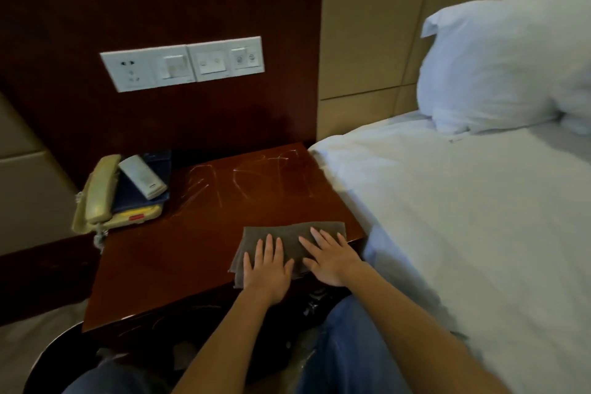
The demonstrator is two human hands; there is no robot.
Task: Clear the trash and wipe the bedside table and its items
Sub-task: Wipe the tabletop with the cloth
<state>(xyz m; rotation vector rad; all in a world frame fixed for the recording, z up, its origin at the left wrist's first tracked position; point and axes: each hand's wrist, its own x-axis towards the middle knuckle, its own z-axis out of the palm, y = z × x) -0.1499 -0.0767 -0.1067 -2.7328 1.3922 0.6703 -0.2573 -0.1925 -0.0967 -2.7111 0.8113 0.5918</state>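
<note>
Head view: a folded grey-brown cleaning cloth (287, 230) lies flat at the near right corner of the dark reddish polished wooden bedside table (179, 253), pinned under both hands. The left hand (267, 269) and the right hand (329, 261) rest side by side on it, palms down. Their fingers (269, 245) are straight and slightly spread, pressing the cloth and not pinching it. Beyond the fingertips, toward the wall, pale smeared streaks (204, 182) cross the tabletop. I take them for damp wipe marks, so the far part of the top seems to have been gone over. No loose trash shows on the table, so that part of the job looks done. To the far left of the fingers, at the table's back corner, sits a beige corded telephone (99, 195) with a dark blue folder (140, 200) on its base and a white remote control (143, 176) on the folder. These items and the wood beneath them probably have yet to be wiped, as does the near left strip of the top. On the wall above is a white switch and socket panel (182, 62). To the right of the fingers is the white-sheeted bed (463, 217) with a white pillow (505, 67). Below the wrists a dark round shape (64, 349) may be a bin; I cannot tell.
</note>
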